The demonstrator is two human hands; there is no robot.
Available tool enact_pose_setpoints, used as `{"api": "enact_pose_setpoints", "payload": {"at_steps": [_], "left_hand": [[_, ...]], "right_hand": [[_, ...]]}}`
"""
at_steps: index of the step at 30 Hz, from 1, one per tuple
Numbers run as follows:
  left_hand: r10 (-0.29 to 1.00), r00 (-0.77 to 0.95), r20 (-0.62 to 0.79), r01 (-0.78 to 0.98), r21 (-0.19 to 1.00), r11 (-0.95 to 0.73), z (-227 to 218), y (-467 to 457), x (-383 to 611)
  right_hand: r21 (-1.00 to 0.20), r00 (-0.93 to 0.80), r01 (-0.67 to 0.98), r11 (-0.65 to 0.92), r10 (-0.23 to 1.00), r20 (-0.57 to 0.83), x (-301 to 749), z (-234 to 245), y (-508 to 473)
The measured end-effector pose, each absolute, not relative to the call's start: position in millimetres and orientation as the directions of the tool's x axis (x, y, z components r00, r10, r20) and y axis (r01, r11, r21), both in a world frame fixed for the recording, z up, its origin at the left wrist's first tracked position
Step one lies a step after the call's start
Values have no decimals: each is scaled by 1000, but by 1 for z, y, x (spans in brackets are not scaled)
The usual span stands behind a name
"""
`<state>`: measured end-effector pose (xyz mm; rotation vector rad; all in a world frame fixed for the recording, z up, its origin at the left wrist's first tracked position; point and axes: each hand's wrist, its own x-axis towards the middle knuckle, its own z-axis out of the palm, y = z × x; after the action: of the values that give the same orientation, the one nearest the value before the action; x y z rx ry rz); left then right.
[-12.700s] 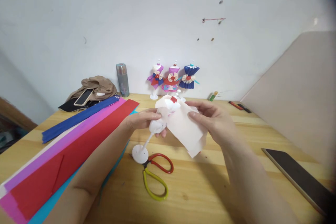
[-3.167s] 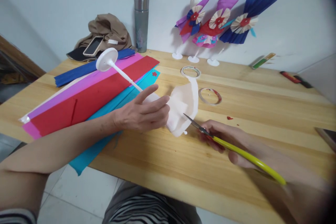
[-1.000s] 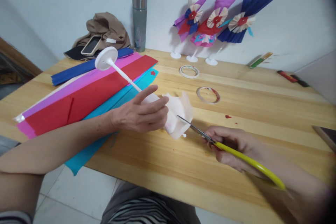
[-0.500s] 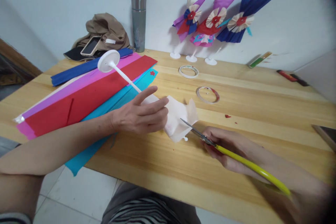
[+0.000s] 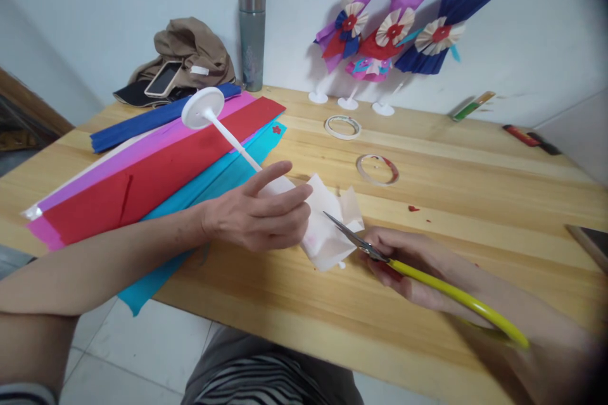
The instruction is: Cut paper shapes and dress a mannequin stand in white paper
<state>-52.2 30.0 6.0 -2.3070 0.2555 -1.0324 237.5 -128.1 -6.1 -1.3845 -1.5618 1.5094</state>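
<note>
My left hand [image 5: 261,214] is closed round a white stand [image 5: 232,140] wrapped at its lower end in whitish paper [image 5: 327,234]. The stand lies tilted, its round base raised at the upper left and its wrapped end at the right. A small white knob [image 5: 341,264] shows below the paper's edge. In my right hand [image 5: 403,262] is a pair of scissors with yellow handles [image 5: 460,297]. Their blades [image 5: 344,229] appear together and point left, over the paper's right part. My right fingers are near the pivot; the handle loop lies back against my wrist.
Crepe paper strips in red [image 5: 156,186], turquoise [image 5: 190,193] and blue [image 5: 156,120] lie at the left. Behind stand a steel flask [image 5: 252,38] and several paper-dressed figures [image 5: 394,31]. Two tape rolls [image 5: 342,128] and red scraps [image 5: 413,208] lie on the wooden table [image 5: 294,304].
The paper's right end has spread and its lower corner has dropped slightly. My left hand has shifted a little to the right with the stand. The scissors have barely moved.
</note>
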Motion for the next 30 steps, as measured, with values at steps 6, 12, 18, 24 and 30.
{"api": "enact_pose_setpoints", "payload": {"at_steps": [6, 12, 18, 24, 30], "left_hand": [[-401, 670, 625, 61, -585, -809, 7, 28, -50], [-402, 673, 621, 57, -586, -808, 6, 27, -51], [-414, 676, 610, 41, -593, -804, 6, 27, -50], [-425, 656, 624, 44, -594, -803, 7, 28, -48], [-423, 656, 625, 48, -594, -803, 7, 28, -48]], "right_hand": [[-939, -308, 265, -221, 903, -299, 230, -11, -122], [-940, -304, 261, -218, 906, -295, 229, -18, -120], [-957, -341, 249, -148, 911, -230, 227, -5, -124], [-970, -391, 197, -140, 897, -208, 225, -10, -121], [-965, -415, 226, -134, 883, -219, 218, 2, -119]]}}
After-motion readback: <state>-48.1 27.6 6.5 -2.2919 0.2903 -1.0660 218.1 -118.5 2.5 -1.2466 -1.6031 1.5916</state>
